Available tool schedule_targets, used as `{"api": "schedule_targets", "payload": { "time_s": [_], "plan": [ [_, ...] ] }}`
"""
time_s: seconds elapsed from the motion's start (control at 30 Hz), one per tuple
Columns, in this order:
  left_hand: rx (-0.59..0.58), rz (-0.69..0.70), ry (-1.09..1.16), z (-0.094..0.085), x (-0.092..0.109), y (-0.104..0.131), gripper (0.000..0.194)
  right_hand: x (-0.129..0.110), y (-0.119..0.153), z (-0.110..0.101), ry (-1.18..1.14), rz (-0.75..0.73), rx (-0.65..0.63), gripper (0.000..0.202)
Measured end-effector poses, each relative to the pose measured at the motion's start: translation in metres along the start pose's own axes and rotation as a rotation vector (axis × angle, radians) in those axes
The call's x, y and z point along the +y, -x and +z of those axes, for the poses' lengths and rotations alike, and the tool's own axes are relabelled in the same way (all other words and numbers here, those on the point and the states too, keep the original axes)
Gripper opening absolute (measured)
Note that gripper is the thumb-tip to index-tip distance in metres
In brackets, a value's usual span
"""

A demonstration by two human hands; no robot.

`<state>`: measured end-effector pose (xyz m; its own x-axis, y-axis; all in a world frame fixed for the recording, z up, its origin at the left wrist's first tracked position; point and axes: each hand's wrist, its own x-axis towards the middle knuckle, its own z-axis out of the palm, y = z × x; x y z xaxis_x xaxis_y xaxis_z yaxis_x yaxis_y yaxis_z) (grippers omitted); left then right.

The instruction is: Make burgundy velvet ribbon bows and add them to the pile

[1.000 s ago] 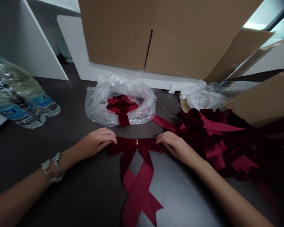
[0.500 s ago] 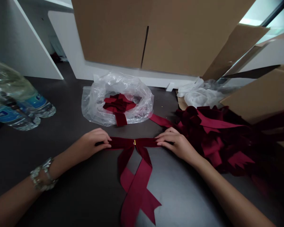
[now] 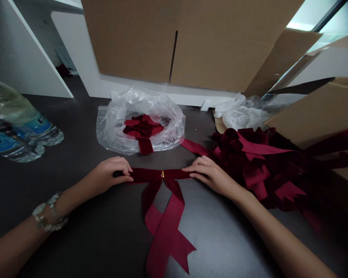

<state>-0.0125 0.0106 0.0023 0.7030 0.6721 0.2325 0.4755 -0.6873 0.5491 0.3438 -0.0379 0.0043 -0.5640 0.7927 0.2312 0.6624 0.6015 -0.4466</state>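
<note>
A dark red velvet bow (image 3: 146, 175) lies on the dark table, its loops stretched out sideways and a small gold clasp (image 3: 162, 174) at its middle. Two ribbon tails (image 3: 166, 224) cross below it and show a smoother, brighter red side. My left hand (image 3: 113, 175) pinches the left loop's end between thumb and fingers; a beaded bracelet is on that wrist. On the other side, my right hand (image 3: 210, 173) has its thumb and fingertips closed on the right loop.
Behind the bow, a clear plastic bag (image 3: 110, 131) holds red ribbon pieces. A heap of red bows (image 3: 258, 154) lies at the right, near cardboard (image 3: 316, 116) and crumpled plastic (image 3: 240, 116). Large water bottles (image 3: 26, 127) are at the left. A cardboard box (image 3: 214, 46) stands behind.
My right hand has shifted slightly left along the right loop. The whole view has moved a little, so the surroundings appear slightly further left.
</note>
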Motion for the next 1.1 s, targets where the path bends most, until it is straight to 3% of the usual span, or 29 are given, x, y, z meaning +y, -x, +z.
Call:
{"api": "schedule_targets", "payload": {
  "time_s": [0.17, 0.33, 0.7, 1.1],
  "plan": [
    [-0.026, -0.053, -0.001, -0.0018, 0.0023, 0.0003, 0.022, 0.0023, 0.0, 0.0004, -0.05, 0.049, 0.073, 0.01],
    [0.004, -0.165, -0.022, -0.0001, 0.0042, 0.0006, 0.016, 0.0033, 0.0019, -0.0024, 0.012, 0.033, 0.042, 0.011],
    [-0.081, -0.085, -0.041, -0.0064, -0.0021, 0.0051, 0.021, 0.0026, 0.0066, -0.0055, 0.094, 0.004, 0.044, 0.016],
    [-0.016, -0.139, 0.04, -0.0074, 0.0013, 0.0039, 0.018, 0.0042, 0.0051, -0.0052, 0.055, 0.001, 0.084, 0.019]
  ]
}}
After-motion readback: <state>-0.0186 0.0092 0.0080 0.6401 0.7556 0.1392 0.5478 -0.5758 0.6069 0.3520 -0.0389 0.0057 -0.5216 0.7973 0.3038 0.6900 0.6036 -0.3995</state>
